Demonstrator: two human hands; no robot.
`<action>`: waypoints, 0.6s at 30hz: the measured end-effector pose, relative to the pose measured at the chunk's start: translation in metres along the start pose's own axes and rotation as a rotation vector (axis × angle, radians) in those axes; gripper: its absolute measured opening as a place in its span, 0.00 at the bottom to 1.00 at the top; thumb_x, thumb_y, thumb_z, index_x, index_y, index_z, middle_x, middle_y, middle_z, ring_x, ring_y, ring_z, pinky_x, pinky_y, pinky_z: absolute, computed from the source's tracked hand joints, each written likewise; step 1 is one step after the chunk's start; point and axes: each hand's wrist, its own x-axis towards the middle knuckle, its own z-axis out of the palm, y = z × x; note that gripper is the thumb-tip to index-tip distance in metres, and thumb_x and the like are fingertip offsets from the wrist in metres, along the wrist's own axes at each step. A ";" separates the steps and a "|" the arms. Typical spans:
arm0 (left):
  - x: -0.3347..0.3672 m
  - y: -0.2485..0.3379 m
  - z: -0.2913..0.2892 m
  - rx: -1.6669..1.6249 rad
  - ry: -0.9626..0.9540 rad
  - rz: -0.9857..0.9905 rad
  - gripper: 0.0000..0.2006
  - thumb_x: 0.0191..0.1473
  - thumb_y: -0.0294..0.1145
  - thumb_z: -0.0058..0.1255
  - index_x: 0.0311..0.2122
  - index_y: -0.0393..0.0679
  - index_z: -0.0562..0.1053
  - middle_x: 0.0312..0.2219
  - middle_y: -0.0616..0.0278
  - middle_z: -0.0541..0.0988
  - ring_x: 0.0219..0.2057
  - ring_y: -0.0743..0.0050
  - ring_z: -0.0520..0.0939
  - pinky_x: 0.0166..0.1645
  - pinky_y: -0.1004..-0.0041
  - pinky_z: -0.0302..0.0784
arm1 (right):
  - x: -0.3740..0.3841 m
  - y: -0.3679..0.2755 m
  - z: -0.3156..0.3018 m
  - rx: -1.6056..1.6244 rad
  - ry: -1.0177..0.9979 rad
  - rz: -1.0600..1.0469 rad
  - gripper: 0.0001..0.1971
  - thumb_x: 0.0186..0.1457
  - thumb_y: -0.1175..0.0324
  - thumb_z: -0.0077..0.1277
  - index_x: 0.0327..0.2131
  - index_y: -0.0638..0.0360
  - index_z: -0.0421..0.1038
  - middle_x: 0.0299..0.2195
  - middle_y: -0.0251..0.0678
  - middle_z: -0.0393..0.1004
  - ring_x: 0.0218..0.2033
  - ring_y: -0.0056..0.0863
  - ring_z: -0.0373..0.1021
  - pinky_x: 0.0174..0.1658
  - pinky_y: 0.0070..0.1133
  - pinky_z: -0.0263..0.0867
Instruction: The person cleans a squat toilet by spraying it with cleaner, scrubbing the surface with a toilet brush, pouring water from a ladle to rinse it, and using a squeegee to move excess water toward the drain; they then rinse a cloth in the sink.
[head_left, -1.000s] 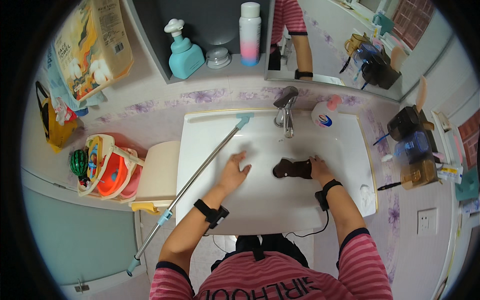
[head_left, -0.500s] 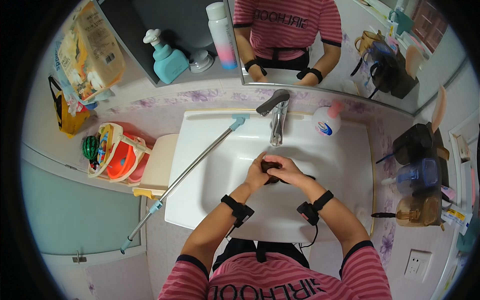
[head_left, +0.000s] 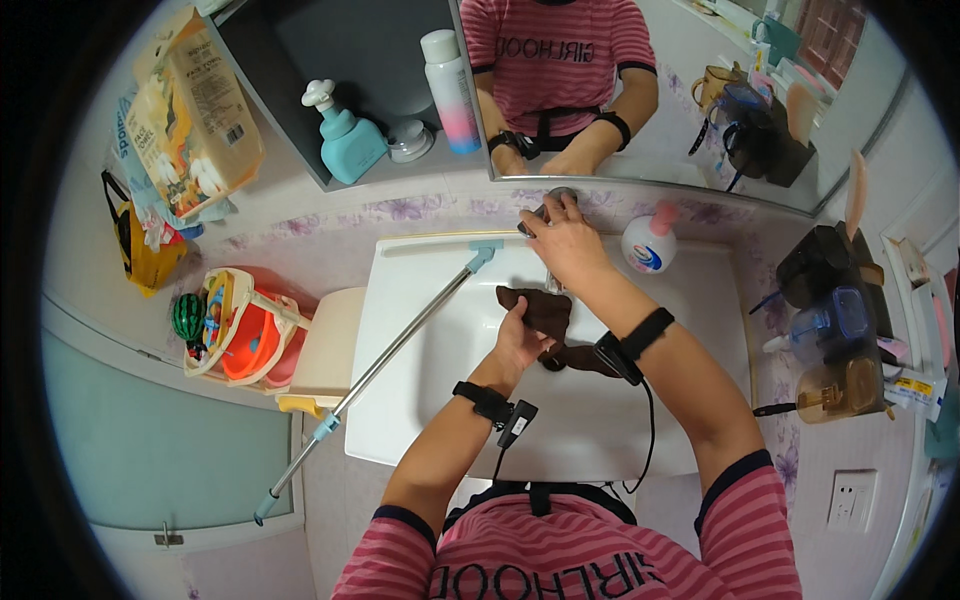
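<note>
Over the white sink (head_left: pixel 440 400), my left hand (head_left: pixel 512 340) grips a dark brown cloth (head_left: pixel 545 312) that spreads out under the faucet's spout. A second brown cloth piece (head_left: pixel 590 360) lies low in the basin beside it, partly hidden by my right wrist; I cannot tell whether the two are joined. My right hand (head_left: pixel 568 245) reaches forward to the faucet handle (head_left: pixel 540 215), its fingers bent over the lever. Most of the faucet is hidden behind that hand.
A squeegee-like pole (head_left: pixel 400 345) leans across the sink's left side. A pink-topped pump bottle (head_left: pixel 650 240) stands at the back right. Cups (head_left: pixel 835 310) hang on the right wall. Left are a toy basket (head_left: pixel 240 330) and shelf with bottles (head_left: pixel 350 145); a mirror (head_left: pixel 690 100) is ahead.
My right hand has left the cloth and moved forward onto the faucet handle. My left hand keeps the cloth, which is now spread out instead of bunched between both hands.
</note>
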 end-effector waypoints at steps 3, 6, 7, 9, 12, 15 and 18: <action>0.002 0.005 -0.004 -0.001 -0.017 -0.001 0.24 0.54 0.52 0.31 0.50 0.46 0.60 0.47 0.58 0.67 0.48 0.60 0.66 0.54 0.57 0.51 | 0.011 -0.004 0.014 -0.182 -0.108 -0.004 0.19 0.46 0.66 0.46 0.45 0.52 0.63 0.49 0.49 0.60 0.50 0.47 0.59 0.44 0.32 0.63; -0.001 0.007 -0.005 -0.031 -0.038 0.006 0.25 0.53 0.55 0.30 0.50 0.48 0.60 0.47 0.58 0.66 0.47 0.59 0.67 0.51 0.58 0.58 | 0.016 -0.009 0.011 -0.064 -0.128 0.050 0.19 0.47 0.71 0.40 0.46 0.52 0.63 0.48 0.52 0.59 0.50 0.50 0.57 0.47 0.34 0.61; -0.002 0.008 -0.004 -0.069 -0.044 0.007 0.27 0.52 0.58 0.31 0.50 0.48 0.60 0.47 0.58 0.66 0.47 0.59 0.67 0.51 0.57 0.57 | 0.018 -0.010 0.010 -0.046 -0.128 0.065 0.18 0.47 0.71 0.40 0.45 0.52 0.63 0.48 0.51 0.60 0.51 0.49 0.57 0.46 0.33 0.62; -0.004 0.007 0.000 -0.090 -0.057 -0.017 0.29 0.51 0.60 0.30 0.50 0.48 0.60 0.47 0.58 0.66 0.47 0.59 0.66 0.51 0.57 0.57 | 0.016 -0.009 0.010 -0.035 -0.129 0.085 0.17 0.47 0.71 0.40 0.44 0.52 0.64 0.48 0.49 0.61 0.51 0.48 0.57 0.46 0.32 0.63; -0.007 0.004 0.005 -0.121 -0.052 -0.059 0.32 0.49 0.64 0.29 0.49 0.47 0.61 0.47 0.59 0.67 0.47 0.60 0.66 0.52 0.57 0.57 | 0.002 -0.006 0.010 -0.015 0.045 0.044 0.16 0.47 0.72 0.40 0.42 0.53 0.65 0.46 0.45 0.64 0.48 0.44 0.61 0.44 0.31 0.64; -0.004 0.001 -0.008 -0.155 0.065 -0.010 0.28 0.53 0.59 0.27 0.49 0.47 0.61 0.45 0.58 0.68 0.46 0.58 0.68 0.50 0.57 0.59 | -0.042 -0.018 0.016 0.700 0.314 0.464 0.15 0.48 0.70 0.41 0.43 0.55 0.63 0.44 0.44 0.65 0.45 0.40 0.63 0.45 0.28 0.61; 0.018 -0.016 -0.011 -0.131 0.110 -0.021 0.23 0.56 0.52 0.26 0.48 0.45 0.61 0.43 0.57 0.69 0.44 0.58 0.70 0.48 0.58 0.63 | -0.114 -0.007 0.084 0.631 0.262 0.702 0.16 0.52 0.62 0.42 0.40 0.63 0.63 0.40 0.44 0.66 0.40 0.37 0.65 0.46 0.23 0.59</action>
